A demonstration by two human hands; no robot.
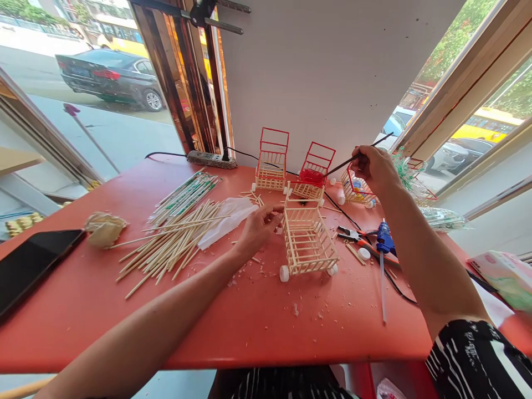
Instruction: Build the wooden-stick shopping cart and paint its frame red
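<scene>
In the head view a small unpainted stick-built shopping cart [311,238] with white wheels stands on the red table. My left hand [261,227] is at its left rear side, thumb and fingers pinched on the frame. Raised to the right, my right hand [374,166] grips a thin dark paintbrush [347,162]. The brush's tip reaches down to a patch of red paint [311,177], which looks to be in a shallow container. Right behind stands a second cart [318,152] with a red handle, its lower part partly hidden. Farther left is another red-handled cart [271,166].
Loose wooden sticks [166,249] and wrapped sticks [187,194] lie left, with a black phone [37,266] and a crumpled brown lump [105,228]. Pliers [351,234] and a blue glue gun [384,238] with a cord lie right. A power strip [211,159] sits by the wall.
</scene>
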